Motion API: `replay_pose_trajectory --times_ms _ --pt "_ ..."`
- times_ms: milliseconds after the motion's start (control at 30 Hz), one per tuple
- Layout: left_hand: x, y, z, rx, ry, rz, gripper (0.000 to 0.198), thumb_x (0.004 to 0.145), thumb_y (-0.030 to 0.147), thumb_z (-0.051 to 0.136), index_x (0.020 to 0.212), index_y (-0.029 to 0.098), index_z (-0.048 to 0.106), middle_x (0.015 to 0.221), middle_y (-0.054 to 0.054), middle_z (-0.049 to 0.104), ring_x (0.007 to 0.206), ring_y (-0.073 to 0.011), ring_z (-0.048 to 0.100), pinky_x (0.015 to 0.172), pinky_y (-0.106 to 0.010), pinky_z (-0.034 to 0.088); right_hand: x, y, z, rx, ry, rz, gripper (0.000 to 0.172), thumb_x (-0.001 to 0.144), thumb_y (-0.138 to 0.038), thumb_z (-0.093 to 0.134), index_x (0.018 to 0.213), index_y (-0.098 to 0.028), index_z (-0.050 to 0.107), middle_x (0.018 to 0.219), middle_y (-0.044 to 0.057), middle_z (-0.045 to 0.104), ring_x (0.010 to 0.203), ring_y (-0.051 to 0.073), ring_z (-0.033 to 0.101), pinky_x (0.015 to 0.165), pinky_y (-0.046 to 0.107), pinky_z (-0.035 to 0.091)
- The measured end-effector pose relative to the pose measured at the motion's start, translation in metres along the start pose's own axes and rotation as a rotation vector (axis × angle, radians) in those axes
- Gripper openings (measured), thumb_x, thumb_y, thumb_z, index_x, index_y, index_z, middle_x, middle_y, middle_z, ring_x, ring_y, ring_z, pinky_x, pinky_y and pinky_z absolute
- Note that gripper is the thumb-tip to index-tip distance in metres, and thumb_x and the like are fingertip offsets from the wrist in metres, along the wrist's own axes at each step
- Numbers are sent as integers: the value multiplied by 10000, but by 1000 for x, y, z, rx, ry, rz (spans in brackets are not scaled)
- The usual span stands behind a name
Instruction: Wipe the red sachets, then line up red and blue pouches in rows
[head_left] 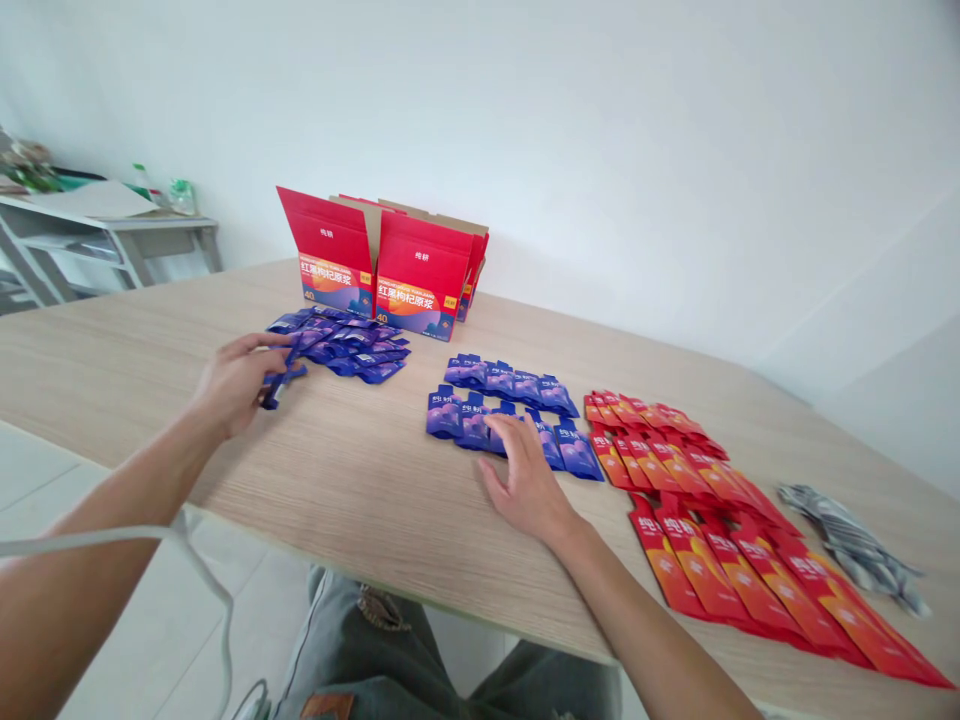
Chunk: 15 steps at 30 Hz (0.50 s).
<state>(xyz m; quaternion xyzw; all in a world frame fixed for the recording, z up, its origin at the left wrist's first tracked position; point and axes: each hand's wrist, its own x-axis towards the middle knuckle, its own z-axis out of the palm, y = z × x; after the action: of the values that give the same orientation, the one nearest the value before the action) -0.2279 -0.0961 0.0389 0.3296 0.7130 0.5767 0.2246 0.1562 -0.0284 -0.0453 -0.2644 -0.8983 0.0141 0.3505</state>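
My left hand (234, 382) is closed on a purple spouted pouch (278, 380), seen nearly edge-on, beside a loose pile of purple pouches (360, 345). Whether it grips more than one pouch is hard to make out. With fingers stretched out, my right hand (525, 475) rests on the nearer row of purple pouches (576, 450), partly hiding the middle ones. Behind that is a second row of purple pouches (499, 380). Several rows of red pouches (720, 560) lie to the right, overlapping one another.
Red and blue cartons (416, 280) with raised flaps stand behind the pile, near the white wall. A striped grey cloth (855, 540) lies on the table (360, 470) at the far right. A white cable (202, 560) hangs across my left forearm. Another desk (112, 235) stands at the back left.
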Motion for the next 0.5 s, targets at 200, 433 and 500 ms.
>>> replay_pose_trajectory --times_ms 200,433,500 --pt "-65 14 75 -640 -489 -270 681 677 264 517 1328 102 630 1138 -197 786 1108 -401 766 876 -597 648 23 -26 -11 116 -99 -49 783 980 -419 711 1636 -243 321 1571 195 551 1480 361 524 1264 685 369" --pt "-119 12 159 -637 -782 -284 520 661 238 727 1178 225 667 1143 -101 790 1099 -300 765 858 -406 650 24 -42 -29 178 -54 57 1095 838 -406 880 1676 -212 203 1614 235 473 1524 372 473 1248 595 440" --pt "-128 8 178 -621 -750 -271 609 590 197 867 1152 249 639 1076 -61 784 1064 -279 769 869 -382 642 15 -37 -35 159 -71 98 1104 833 -337 870 1686 -226 179 1620 230 468 1538 368 465 1248 596 444"
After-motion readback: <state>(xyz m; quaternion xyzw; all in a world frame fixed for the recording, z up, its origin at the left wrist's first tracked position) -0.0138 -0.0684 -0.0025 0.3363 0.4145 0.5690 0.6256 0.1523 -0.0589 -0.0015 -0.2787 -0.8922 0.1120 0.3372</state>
